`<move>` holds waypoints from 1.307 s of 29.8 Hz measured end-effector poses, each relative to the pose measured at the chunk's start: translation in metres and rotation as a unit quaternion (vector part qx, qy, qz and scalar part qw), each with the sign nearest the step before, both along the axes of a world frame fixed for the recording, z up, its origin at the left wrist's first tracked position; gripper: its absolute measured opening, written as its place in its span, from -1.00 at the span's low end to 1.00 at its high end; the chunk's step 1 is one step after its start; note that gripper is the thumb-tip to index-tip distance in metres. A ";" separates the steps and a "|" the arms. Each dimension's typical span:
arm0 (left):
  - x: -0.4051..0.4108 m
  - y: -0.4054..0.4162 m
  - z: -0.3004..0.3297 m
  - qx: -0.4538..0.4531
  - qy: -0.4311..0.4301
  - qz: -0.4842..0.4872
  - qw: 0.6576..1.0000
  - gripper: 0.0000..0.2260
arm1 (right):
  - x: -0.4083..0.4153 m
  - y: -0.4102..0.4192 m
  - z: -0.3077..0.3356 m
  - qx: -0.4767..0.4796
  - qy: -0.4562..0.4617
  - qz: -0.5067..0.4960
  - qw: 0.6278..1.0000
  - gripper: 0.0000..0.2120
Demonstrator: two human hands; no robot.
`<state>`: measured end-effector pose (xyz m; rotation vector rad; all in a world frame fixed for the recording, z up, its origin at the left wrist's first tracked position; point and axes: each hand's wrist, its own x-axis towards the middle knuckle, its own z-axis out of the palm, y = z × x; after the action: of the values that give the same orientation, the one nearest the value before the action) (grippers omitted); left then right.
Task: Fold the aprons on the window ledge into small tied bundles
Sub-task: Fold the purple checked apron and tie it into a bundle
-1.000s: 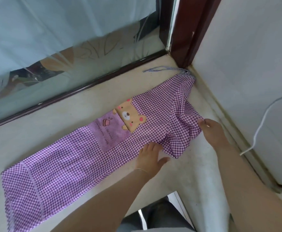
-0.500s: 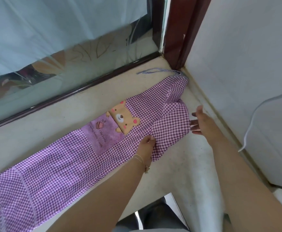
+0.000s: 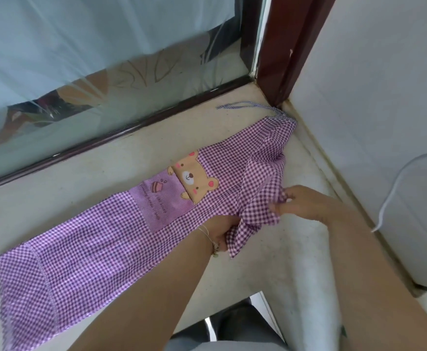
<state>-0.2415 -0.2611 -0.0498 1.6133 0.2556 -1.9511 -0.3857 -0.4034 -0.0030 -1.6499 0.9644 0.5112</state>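
Both hands (image 3: 222,230) (image 3: 300,202) grip apron (image 3: 85,254).

A pale stone window ledge (image 3: 101,188) bears a long purple checked apron (image 3: 101,252) lying flat.

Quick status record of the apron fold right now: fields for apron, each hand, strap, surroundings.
apron: purple checked apron lies as a long strip on the window ledge, bear patch facing up
right end: bunched and partly lifted off the ledge
left hand: left hand grips the cloth at the near edge, just below the bear patch
right hand: right hand pinches the bunched cloth
strap: striped tie trails toward the window frame corner, untied
surroundings: white cable against the wall
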 end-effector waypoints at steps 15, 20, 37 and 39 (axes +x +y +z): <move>0.025 0.054 -0.016 -0.074 -0.436 0.050 0.895 -0.93 | 0.090 0.042 0.009 -0.025 0.080 0.007 0.996 -0.19; 0.048 0.088 -0.034 0.016 -0.424 0.157 0.892 -0.80 | 0.120 0.069 -0.018 -0.002 0.049 0.287 0.957 -0.12; 0.055 0.141 -0.037 0.014 -0.630 0.198 0.750 -0.46 | 0.159 0.129 -0.056 0.432 -0.040 -0.183 0.882 -0.30; 0.054 0.150 -0.032 -0.053 -0.698 0.083 0.709 -0.38 | 0.169 0.137 -0.062 0.396 -0.027 -0.202 0.895 -0.22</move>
<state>-0.1879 -0.1112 -0.0813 2.3562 -0.3227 -0.1993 -0.2167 -0.2661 -0.0652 -0.7014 0.8621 0.4776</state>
